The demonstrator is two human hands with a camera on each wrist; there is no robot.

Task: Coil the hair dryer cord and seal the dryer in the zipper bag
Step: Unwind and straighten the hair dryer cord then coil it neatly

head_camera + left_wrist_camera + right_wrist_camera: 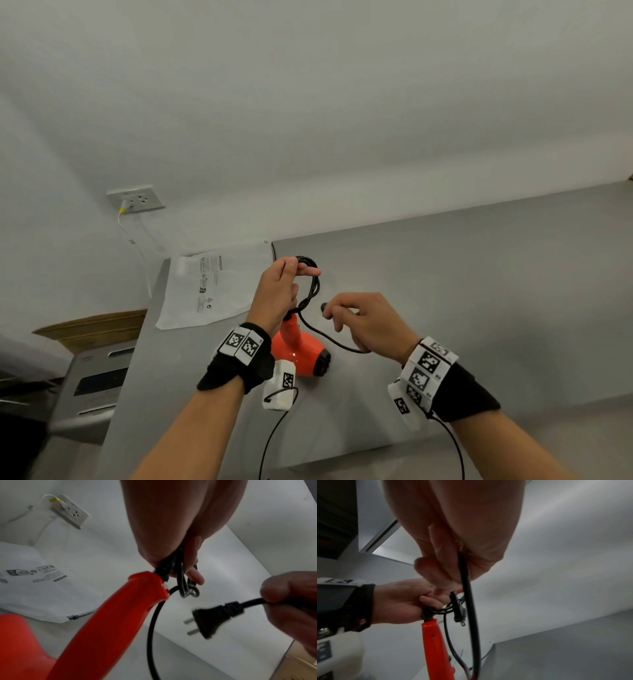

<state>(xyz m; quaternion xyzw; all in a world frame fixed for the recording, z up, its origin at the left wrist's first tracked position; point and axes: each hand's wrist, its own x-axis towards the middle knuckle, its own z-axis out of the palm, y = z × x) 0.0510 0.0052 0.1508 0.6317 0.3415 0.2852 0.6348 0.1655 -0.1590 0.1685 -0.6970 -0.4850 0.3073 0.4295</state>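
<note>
The orange hair dryer [301, 346] [106, 623] [435, 646] hangs handle-up over the grey counter [445, 291]. My left hand [277, 291] [173, 545] [397, 604] grips several loops of its black cord [310, 284] [181, 577] just above the handle. My right hand [359, 318] [291, 599] [453, 547] pinches the free end of the cord right behind the two-pin plug [323, 306] [211, 619] [458, 609]. A slack length of cord [329, 337] [471, 615] sags between both hands. The white zipper bag [209, 284] [42, 588] lies flat on the counter to the left.
A wall socket [137, 199] [70, 511] with a white cable plugged in sits above the bag. A cardboard box [96, 329] and a grey appliance [92, 383] stand left of the counter edge. The wrist cameras' black cables [274, 438] hang below my arms.
</note>
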